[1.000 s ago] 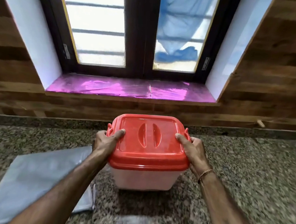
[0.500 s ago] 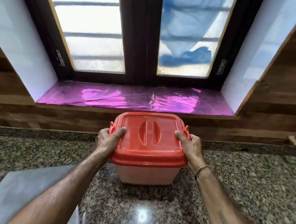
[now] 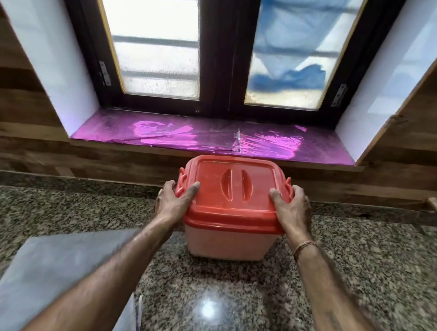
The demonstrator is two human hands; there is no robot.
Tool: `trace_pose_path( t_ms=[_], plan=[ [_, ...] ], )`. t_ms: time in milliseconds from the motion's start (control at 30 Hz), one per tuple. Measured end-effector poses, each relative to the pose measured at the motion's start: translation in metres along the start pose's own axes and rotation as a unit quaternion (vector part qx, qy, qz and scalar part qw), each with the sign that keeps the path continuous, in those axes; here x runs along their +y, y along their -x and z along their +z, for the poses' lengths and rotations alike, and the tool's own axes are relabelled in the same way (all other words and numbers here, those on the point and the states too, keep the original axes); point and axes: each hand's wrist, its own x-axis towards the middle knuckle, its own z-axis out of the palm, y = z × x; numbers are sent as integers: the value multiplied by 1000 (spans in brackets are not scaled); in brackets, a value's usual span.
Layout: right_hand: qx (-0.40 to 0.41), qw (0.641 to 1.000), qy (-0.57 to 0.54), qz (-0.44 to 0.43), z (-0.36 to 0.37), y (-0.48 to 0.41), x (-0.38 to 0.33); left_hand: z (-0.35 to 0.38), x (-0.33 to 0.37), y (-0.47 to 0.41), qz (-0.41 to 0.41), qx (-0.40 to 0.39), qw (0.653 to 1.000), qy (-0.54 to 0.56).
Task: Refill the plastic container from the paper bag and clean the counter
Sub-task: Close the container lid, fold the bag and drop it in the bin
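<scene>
A translucent plastic container [image 3: 227, 246] with a closed red lid [image 3: 233, 192] stands on the granite counter [image 3: 360, 265], close to the back wall under the window. My left hand [image 3: 174, 202] grips the lid's left edge, thumb on top and fingers round the side clasp. My right hand [image 3: 292, 209] grips the right edge the same way. A flat grey bag [image 3: 57, 278] lies on the counter at the front left, partly under my left forearm.
A window sill covered in shiny purple film [image 3: 209, 138] runs behind the container, above a wood-panelled wall [image 3: 57, 159]. A dark-framed window [image 3: 217, 49] rises over it. Bare granite stretches to the right and in front of the container.
Both hands have pushed the container away from me toward the back wall, farther from the grey bag. The grip on the lid is unchanged.
</scene>
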Motion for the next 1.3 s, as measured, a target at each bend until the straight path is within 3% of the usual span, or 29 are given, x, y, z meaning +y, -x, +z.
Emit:
trace_pose_path(
  t_ms=[100, 200, 267, 333, 433, 567, 700, 867, 967, 1033, 1133, 1200, 1300],
  plan=[
    [95, 987, 103, -82, 17, 47, -11, -28, -28, 22, 23, -12, 1000, -10],
    [181, 954, 119, -205, 49, 117, -35, -77, -73, 40, 24, 8, 999, -35],
    [163, 941, 92, -281, 78, 171, -46, -116, -108, 51, 8, 21, 998, -60],
    [45, 953, 58, -295, 114, 223, -47, -158, -147, 54, -15, 47, 993, -108],
    [-172, 964, 111, -173, 170, 277, -30, -218, -210, 53, -77, 78, 970, -215],
    [-277, 944, 178, 36, 224, 303, 5, -283, -285, 48, -160, 103, 946, -264],
    [-244, 950, 148, 123, 245, 308, 20, -312, -331, 34, -209, 91, 943, -241],
    [-227, 953, 79, 186, 243, 305, 23, -319, -322, 37, -230, 65, 949, -206],
    [-224, 944, -46, 238, 224, 301, 14, -313, -324, 45, -243, 14, 962, -127],
    [-211, 917, -186, 284, 212, 297, 16, -308, -323, 53, -244, 5, 967, -79],
    [-207, 819, -430, 320, 203, 309, 27, -292, -319, 73, -253, 1, 967, -20],
    [-192, 785, -457, 372, 212, 327, 31, -275, -320, 91, -265, -17, 963, 46],
    [-204, 782, -423, 410, 232, 353, 32, -248, -315, 123, -269, -48, 955, 118]
  ],
)
